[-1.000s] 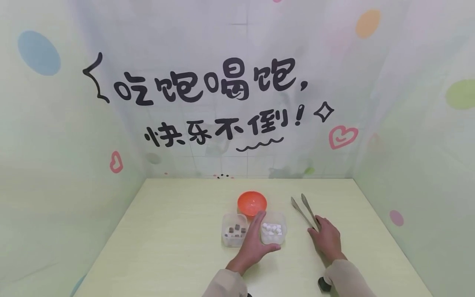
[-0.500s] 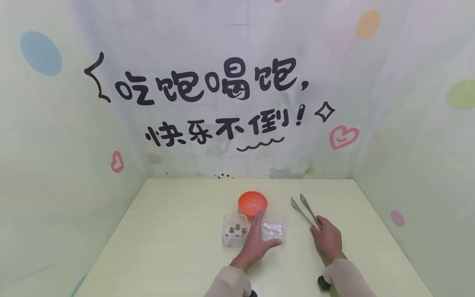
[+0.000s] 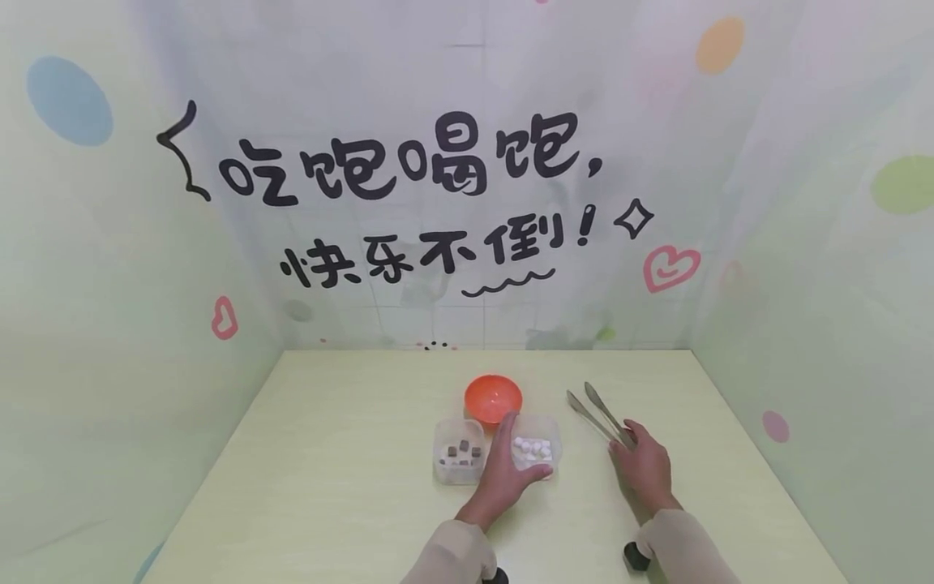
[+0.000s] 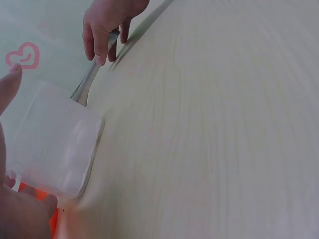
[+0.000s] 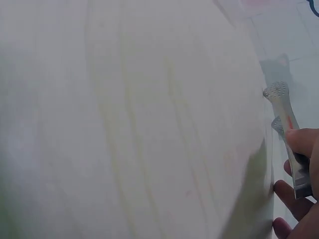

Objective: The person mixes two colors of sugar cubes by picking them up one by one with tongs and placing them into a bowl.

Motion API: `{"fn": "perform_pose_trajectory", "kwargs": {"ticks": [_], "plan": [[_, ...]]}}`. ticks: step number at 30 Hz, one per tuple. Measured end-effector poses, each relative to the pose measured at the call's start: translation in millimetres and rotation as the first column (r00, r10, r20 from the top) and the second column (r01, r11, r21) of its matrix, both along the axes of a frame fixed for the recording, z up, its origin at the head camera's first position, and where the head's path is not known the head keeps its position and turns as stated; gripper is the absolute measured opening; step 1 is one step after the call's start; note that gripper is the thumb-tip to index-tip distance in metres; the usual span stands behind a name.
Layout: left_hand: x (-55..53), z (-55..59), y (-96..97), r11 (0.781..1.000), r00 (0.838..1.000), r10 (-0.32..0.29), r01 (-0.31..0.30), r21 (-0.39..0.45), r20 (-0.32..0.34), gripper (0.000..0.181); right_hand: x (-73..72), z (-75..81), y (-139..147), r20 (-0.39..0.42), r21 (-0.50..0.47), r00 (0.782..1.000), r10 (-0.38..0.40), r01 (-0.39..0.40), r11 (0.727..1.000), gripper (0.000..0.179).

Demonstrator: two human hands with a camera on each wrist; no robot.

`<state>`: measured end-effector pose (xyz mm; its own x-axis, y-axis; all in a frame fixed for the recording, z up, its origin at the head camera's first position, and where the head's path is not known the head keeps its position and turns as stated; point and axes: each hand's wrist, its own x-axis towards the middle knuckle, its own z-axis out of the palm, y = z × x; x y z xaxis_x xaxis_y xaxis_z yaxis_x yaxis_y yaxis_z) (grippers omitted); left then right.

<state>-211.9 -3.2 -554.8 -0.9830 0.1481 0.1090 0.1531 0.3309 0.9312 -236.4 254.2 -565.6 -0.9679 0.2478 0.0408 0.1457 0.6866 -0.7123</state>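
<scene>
My left hand (image 3: 503,474) holds the right-hand clear plastic container (image 3: 547,427), fingers along its left side and thumb across its near side. Small white cubes (image 3: 536,447) lie inside it. In the left wrist view the container's (image 4: 60,144) cloudy wall stands between thumb and fingers. My right hand (image 3: 645,466) grips metal tongs (image 3: 606,412) by the handle end. Their arms point away from me and stand apart with nothing between them. In the right wrist view the tongs (image 5: 283,102) show perforated, rounded tips.
An orange bowl (image 3: 493,397) stands just behind the containers. To the left of my left hand is a second clear container (image 3: 460,476) with several dark brown cubes (image 3: 464,446). The pale wooden table (image 3: 328,454) meets printed cloth walls (image 3: 467,73) on three sides.
The head view has shifted slightly. Both hands keep nearly the same places, the left at the container and the right on the tongs.
</scene>
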Motion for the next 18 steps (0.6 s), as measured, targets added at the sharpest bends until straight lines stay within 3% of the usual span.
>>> {"fn": "perform_pose_trajectory", "kwargs": {"ticks": [18], "plan": [[-5.9,-4.1,-1.7,1.0,1.0,0.003,-0.003,0.009,-0.025,0.099,-2.1,4.5,-2.6,-0.014,-0.118,1.0,-0.026,0.024,0.993,0.043]]}}
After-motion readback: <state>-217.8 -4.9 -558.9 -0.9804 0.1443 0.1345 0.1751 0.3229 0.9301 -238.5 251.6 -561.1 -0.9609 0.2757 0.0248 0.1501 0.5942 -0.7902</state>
